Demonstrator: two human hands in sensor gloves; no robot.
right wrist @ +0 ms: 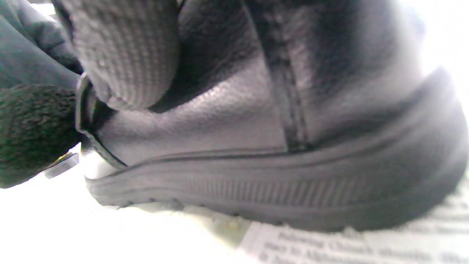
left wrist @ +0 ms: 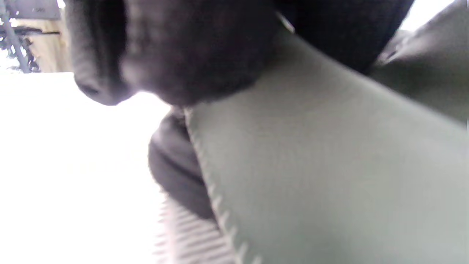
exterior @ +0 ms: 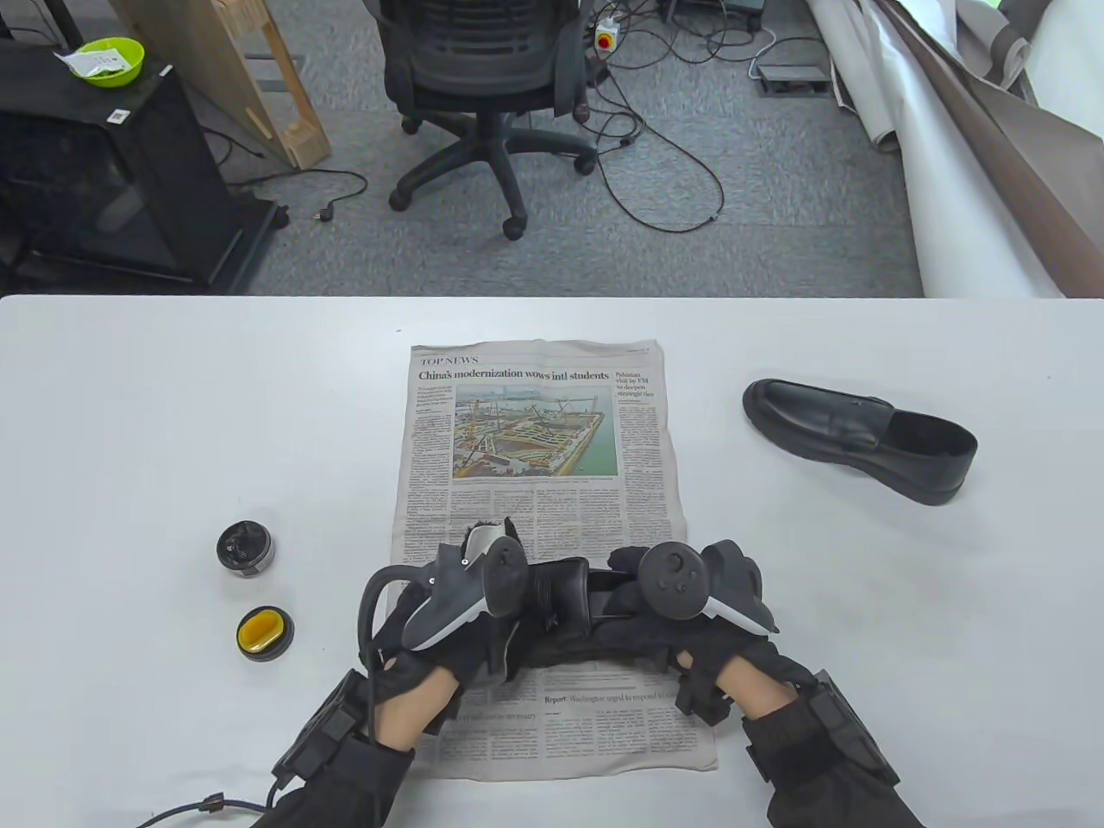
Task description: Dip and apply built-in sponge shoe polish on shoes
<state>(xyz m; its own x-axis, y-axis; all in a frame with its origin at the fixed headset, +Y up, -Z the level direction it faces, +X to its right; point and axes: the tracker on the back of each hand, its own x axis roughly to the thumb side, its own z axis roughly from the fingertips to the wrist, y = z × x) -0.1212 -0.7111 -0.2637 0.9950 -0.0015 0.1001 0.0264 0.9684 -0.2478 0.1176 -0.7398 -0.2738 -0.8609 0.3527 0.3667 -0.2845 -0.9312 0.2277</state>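
A white table (exterior: 172,414) fills the near half of the table view; beyond it lies grey carpet with a black office chair (exterior: 483,78), loose cables and a dark cabinet bearing a green bowl (exterior: 108,60). A newspaper (exterior: 535,466) is spread at the middle of the table. On its near part a black shoe (exterior: 565,595) lies crosswise, held at both ends: the left hand (exterior: 457,621) has its grip around one end, the right hand (exterior: 716,621) around the other, the trackers hiding most of the fingers. A second black shoe (exterior: 862,440) lies well apart to the right, off the paper. Left of the paper sit the polish tin (exterior: 245,548) and its lid with yellow sponge (exterior: 264,633).
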